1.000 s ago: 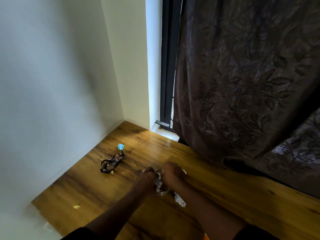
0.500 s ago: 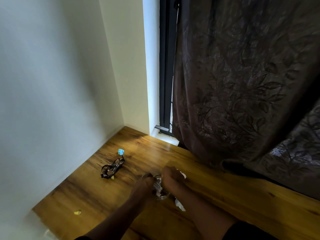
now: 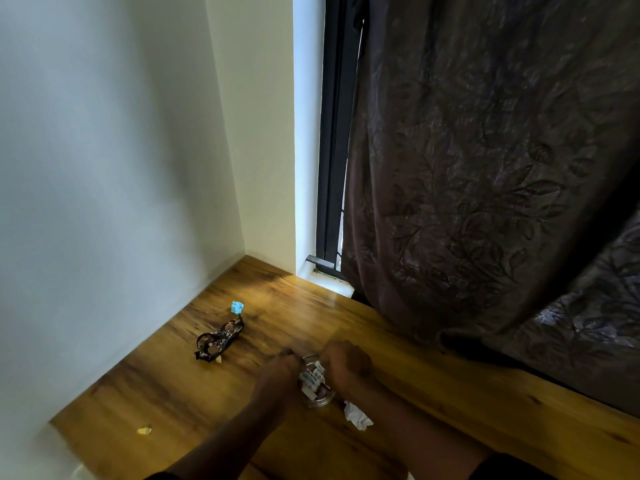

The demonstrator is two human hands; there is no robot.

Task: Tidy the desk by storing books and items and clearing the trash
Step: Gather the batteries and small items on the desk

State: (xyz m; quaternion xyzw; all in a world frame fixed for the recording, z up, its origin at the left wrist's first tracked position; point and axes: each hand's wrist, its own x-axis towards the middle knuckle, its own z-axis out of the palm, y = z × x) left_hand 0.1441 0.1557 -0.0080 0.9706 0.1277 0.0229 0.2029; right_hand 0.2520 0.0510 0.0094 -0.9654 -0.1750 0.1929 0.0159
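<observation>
Clear jar (image 3: 317, 393) sits on the desk (image 3: 433, 403) between both hands, w/ paper scraps inside; print on the scraps too small to read; left hand (image 3: 277, 372) curled against the jar's left side, fingertips at its rim; right hand (image 3: 346, 367) curled over the rim from the right, fingers bent down at the opening, seems to pinch a scrap but can't tell for sure; both hands touch the jar, close together w/ only the jar between.

Crumpled white paper (image 3: 356, 415) just beside the right wrist, nearer the person; dark wrapper (image 3: 219, 338) w/ pale print, unreadable, lies well to the left of the left hand, farther out; blue scrap (image 3: 237, 307) just past the wrapper's far end; yellow bit (image 3: 144, 430) well left of the left forearm, near the desk edge; brown leaf-pattern curtain (image 3: 485, 185) hangs beyond the right hand, hem touching the desk.
</observation>
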